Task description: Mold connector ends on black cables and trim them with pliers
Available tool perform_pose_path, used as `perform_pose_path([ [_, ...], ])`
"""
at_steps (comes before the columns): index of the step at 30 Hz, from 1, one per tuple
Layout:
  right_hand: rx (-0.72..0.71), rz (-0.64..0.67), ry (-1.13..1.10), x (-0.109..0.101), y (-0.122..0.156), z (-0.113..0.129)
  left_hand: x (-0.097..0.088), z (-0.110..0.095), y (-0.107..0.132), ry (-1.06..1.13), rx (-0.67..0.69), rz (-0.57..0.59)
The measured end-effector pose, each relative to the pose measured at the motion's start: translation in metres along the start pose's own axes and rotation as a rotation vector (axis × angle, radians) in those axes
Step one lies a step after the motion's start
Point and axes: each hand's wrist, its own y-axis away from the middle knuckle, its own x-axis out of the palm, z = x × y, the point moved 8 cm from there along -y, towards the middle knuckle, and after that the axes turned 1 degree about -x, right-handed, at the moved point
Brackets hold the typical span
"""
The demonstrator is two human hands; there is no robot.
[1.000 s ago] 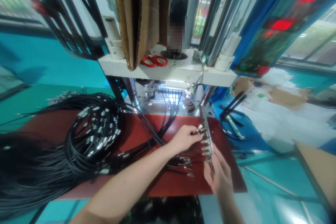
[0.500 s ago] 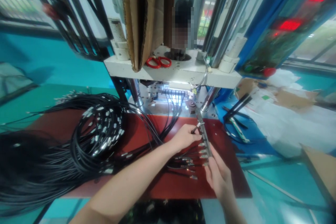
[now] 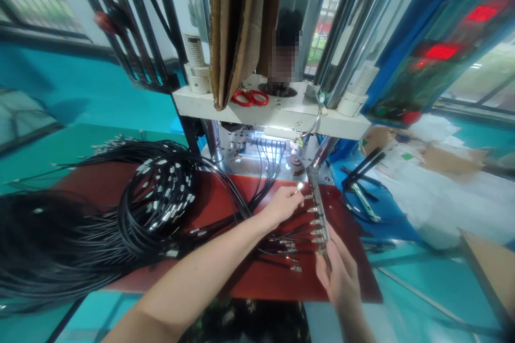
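Pinching a cable end (image 3: pixel 300 186), the left hand (image 3: pixel 285 204) could jostle nearby plugs (image 3: pixel 316 223) if the bar (image 3: pixel 316 188) (right hand (image 3: pixel 341 265) gripping it) tilts.

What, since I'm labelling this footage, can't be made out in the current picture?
All in the head view:
Cable end: mostly covered by the left hand; only its bright tip shows.
Metal bar: its near end is partly hidden by the right hand.
Red readouts: glare and blur make them unreadable.
Black cables: cut off by the left edge.
Cardboard: cut off by the top edge.
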Motion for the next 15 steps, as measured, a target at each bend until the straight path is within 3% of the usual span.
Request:
perform_pose_path([
  [6,0.017,0.022,-0.008,0.001,-0.001,0.0,0.002,-0.009,0.004,-0.074,0.114,0.026],
  [9,-0.049,0.018,0.046,0.0,-0.002,0.006,0.005,-0.02,0.007,-0.097,0.201,0.071],
  [12,-0.088,0.022,0.074,-0.001,-0.003,0.006,0.009,-0.015,0.004,-0.054,0.156,0.126],
  [15,-0.1,0.053,0.062,-0.002,-0.006,-0.004,0.008,-0.005,0.0,-0.007,0.089,0.1],
])
